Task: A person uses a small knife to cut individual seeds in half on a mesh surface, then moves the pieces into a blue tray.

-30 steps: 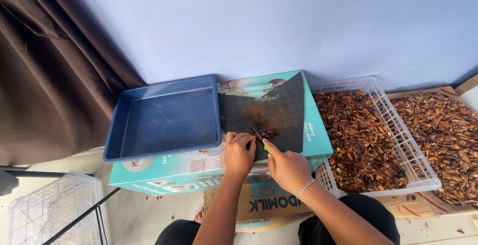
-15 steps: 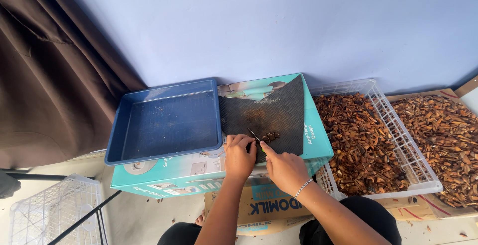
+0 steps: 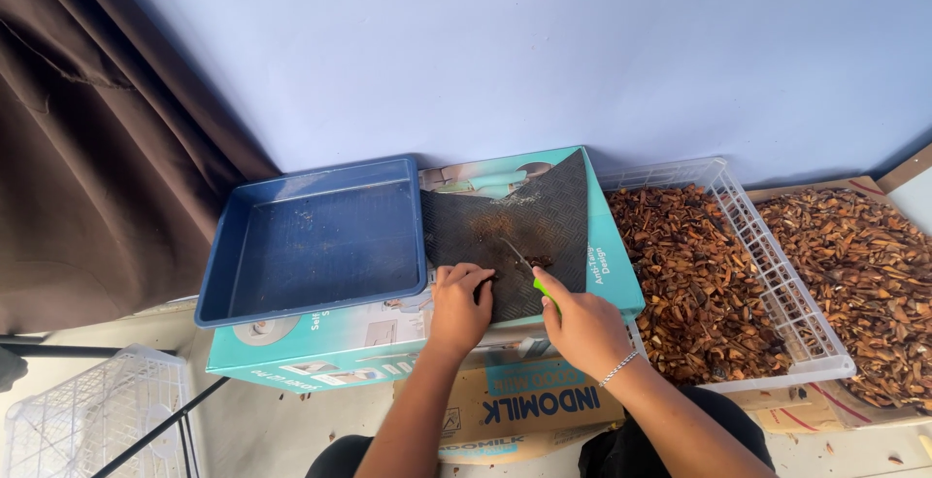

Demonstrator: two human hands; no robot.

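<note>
Knife [image 3: 524, 266] with green handle sits in my right hand [image 3: 582, 328], grip pinching the handle, thin blade angled up-left across the black cutting mat [image 3: 539, 216]. My left hand [image 3: 459, 303] is curled at the mat's near edge, fingers pressed together on a small brown piece [image 3: 488, 279] just beside the blade tip; the piece itself is mostly hidden, can't tell its shape. Mat lies on top of a teal cardboard box [image 3: 612, 264] that serves as my counter, brown crumbs scattered across the mat's middle. Blue plastic tray [image 3: 218, 274] sits on the same box, touching the mat's left edge. Right of the box, a white wire-sided crate [image 3: 786, 294] full of brown dried pieces, and beyond it a cardboard tray [image 3: 888, 172] with more of the same. Another printed carton [image 3: 505, 405] under my forearms. Brown curtain [image 3: 87, 148] at left, white wire basket [image 3: 78, 410] on the floor lower left. Silver bracelet [image 3: 616, 369] on my right wrist.
</note>
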